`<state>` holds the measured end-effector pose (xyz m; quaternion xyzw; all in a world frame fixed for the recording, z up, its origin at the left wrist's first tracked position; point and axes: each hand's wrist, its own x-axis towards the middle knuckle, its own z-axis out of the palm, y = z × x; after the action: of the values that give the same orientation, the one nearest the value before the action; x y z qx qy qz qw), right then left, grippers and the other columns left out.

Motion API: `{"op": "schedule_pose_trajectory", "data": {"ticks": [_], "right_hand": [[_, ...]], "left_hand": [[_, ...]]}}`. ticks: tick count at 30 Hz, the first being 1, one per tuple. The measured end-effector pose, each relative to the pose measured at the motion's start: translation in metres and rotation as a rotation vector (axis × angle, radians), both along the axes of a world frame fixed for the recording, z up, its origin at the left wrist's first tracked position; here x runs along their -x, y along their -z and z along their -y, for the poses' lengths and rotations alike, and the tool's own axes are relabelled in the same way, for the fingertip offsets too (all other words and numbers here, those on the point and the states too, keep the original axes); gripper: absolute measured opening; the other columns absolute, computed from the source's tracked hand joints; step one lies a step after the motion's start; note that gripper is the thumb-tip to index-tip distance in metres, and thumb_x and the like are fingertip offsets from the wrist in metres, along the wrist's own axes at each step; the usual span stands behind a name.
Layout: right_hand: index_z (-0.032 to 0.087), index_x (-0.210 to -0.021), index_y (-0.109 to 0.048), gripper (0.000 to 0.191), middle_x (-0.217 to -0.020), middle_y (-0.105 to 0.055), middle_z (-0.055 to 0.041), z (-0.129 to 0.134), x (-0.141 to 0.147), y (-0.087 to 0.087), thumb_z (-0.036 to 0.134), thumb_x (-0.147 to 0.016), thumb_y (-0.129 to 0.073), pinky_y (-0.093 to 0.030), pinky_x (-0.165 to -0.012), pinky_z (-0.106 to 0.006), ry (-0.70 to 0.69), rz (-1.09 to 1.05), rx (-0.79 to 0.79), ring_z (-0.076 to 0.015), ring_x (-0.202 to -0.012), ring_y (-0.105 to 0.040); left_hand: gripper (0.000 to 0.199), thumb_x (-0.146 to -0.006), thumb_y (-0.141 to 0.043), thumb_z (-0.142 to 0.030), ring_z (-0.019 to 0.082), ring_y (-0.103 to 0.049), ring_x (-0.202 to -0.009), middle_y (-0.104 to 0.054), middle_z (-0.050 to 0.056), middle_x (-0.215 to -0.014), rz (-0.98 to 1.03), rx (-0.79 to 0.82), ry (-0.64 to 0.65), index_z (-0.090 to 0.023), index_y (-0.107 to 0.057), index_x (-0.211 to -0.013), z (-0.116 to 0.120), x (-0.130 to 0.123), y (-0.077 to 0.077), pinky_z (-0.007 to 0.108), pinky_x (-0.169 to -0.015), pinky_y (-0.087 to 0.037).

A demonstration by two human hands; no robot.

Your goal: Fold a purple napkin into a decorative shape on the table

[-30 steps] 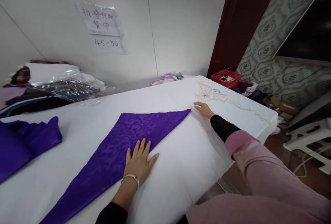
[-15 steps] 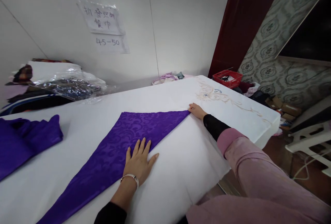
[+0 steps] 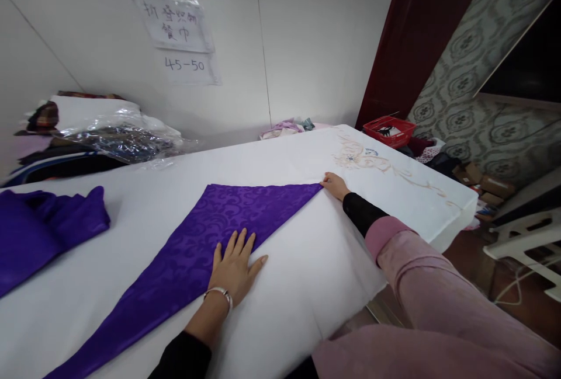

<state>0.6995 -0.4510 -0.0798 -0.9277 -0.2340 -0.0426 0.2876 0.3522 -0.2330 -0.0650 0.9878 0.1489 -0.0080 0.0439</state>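
Note:
A purple patterned napkin point(image 3: 184, 250) lies folded into a long triangle on the white-covered table point(image 3: 280, 303). My left hand point(image 3: 234, 268) rests flat on its near edge, fingers spread and thumb out over the white cover. At the napkin's right-hand corner, my right hand point(image 3: 333, 185) pinches the tip between thumb and fingers. The napkin's left end runs out of view at the bottom. A second purple cloth point(image 3: 48, 233) lies crumpled on the table at the far left.
Behind the crumpled cloth, a pile of fabrics point(image 3: 96, 110) sits partly under clear plastic point(image 3: 135, 139). Small pastel cloths point(image 3: 284, 128) lie against the wall. Past the table's far right corner is a red basket point(image 3: 390, 132). A white plastic stool point(image 3: 526, 239) stands at right.
The view has tilted slightly. Both hands keep nearly the same places on the napkin, left one flat and right one pinching the corner.

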Motion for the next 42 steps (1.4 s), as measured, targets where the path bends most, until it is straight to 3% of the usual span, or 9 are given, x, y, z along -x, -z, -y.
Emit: {"op": "schedule_pose_trajectory", "data": {"ticks": [4,8,11,15,19,21,28,32,42], "right_hand": [[0.02,-0.076,-0.06,0.007,-0.123,-0.058,-0.0079,-0.001,0.0,-0.001,0.027,-0.077,-0.058,-0.035,-0.099,-0.035,-0.004,0.001,-0.011,-0.0214,-0.115,-0.052],[0.02,-0.073,-0.058,0.008,-0.122,-0.058,-0.0081,-0.001,0.0,-0.001,0.027,-0.076,-0.06,-0.036,-0.098,-0.035,0.005,-0.003,-0.023,-0.0214,-0.114,-0.052],[0.02,-0.076,-0.056,0.009,-0.128,-0.055,-0.0086,0.0,0.004,-0.001,0.027,-0.075,-0.061,-0.035,-0.099,-0.037,0.021,0.013,-0.044,-0.0219,-0.118,-0.05],[0.02,-0.077,-0.055,0.007,-0.136,-0.048,-0.008,0.0,0.008,-0.001,0.024,-0.076,-0.06,-0.033,-0.102,-0.037,0.005,0.044,-0.069,-0.0214,-0.122,-0.046],[0.02,-0.077,-0.058,0.002,-0.12,-0.06,-0.007,0.0,0.004,-0.005,0.022,-0.076,-0.058,-0.038,-0.097,-0.038,-0.031,0.023,-0.067,-0.0225,-0.109,-0.056],[0.02,-0.086,-0.061,0.011,-0.118,-0.061,-0.0074,-0.001,0.005,-0.008,0.024,-0.079,-0.054,-0.039,-0.095,-0.039,-0.038,0.021,-0.079,-0.0227,-0.109,-0.056],[0.021,-0.128,-0.049,0.061,-0.144,-0.038,-0.0107,-0.011,0.051,-0.012,0.044,-0.074,-0.065,-0.017,-0.109,-0.048,-0.251,0.043,-0.013,-0.0283,-0.137,-0.023],[0.021,-0.136,-0.041,0.07,-0.148,-0.03,-0.0114,-0.023,0.069,-0.009,0.042,-0.074,-0.065,-0.011,-0.11,-0.052,-0.316,-0.004,0.059,-0.029,-0.139,-0.016],[0.018,-0.138,-0.04,0.075,-0.143,-0.039,-0.0104,-0.007,0.036,-0.009,0.03,-0.07,-0.068,-0.019,-0.112,-0.04,-0.242,-0.148,-0.076,-0.0261,-0.137,-0.024]], "left_hand": [[0.069,-0.086,-0.028,-0.061,0.03,-0.018,-0.139,-0.026,0.009,-0.15,0.065,-0.024,0.022,-0.019,-0.033,-0.141,0.012,-0.014,-0.013,0.059,-0.109,-0.013],[0.069,-0.087,-0.029,-0.061,0.027,-0.018,-0.139,-0.028,0.009,-0.15,0.122,0.003,0.188,-0.018,-0.033,-0.141,0.045,-0.059,-0.024,0.053,-0.112,-0.012],[0.07,-0.087,-0.026,-0.061,0.025,-0.016,-0.14,-0.024,0.005,-0.152,0.096,0.052,0.339,-0.02,-0.029,-0.142,0.069,-0.098,-0.022,0.051,-0.113,-0.011],[0.076,-0.086,-0.018,-0.065,0.024,-0.012,-0.141,-0.02,0.006,-0.153,-0.005,0.095,0.342,-0.016,-0.026,-0.143,0.082,-0.127,-0.012,0.052,-0.113,-0.008],[0.083,-0.083,-0.013,-0.069,0.024,-0.008,-0.142,-0.016,0.007,-0.153,-0.048,0.117,0.319,-0.014,-0.023,-0.144,0.079,-0.132,-0.004,0.051,-0.114,-0.005],[0.084,-0.082,-0.011,-0.07,0.023,-0.007,-0.142,-0.015,0.006,-0.154,-0.044,0.12,0.324,-0.014,-0.022,-0.144,0.078,-0.131,-0.003,0.051,-0.114,-0.004],[0.087,-0.081,-0.01,-0.071,0.023,-0.007,-0.142,-0.015,0.007,-0.154,-0.05,0.124,0.318,-0.014,-0.02,-0.145,0.078,-0.132,-0.002,0.051,-0.114,-0.003],[0.087,-0.08,-0.009,-0.072,0.024,-0.006,-0.142,-0.015,0.006,-0.154,-0.049,0.128,0.32,-0.014,-0.019,-0.145,0.078,-0.133,-0.001,0.051,-0.114,-0.002],[0.087,-0.081,-0.009,-0.071,0.023,-0.005,-0.142,-0.013,0.006,-0.154,-0.059,0.13,0.313,-0.013,-0.021,-0.145,0.078,-0.131,-0.003,0.051,-0.114,-0.002]]}}
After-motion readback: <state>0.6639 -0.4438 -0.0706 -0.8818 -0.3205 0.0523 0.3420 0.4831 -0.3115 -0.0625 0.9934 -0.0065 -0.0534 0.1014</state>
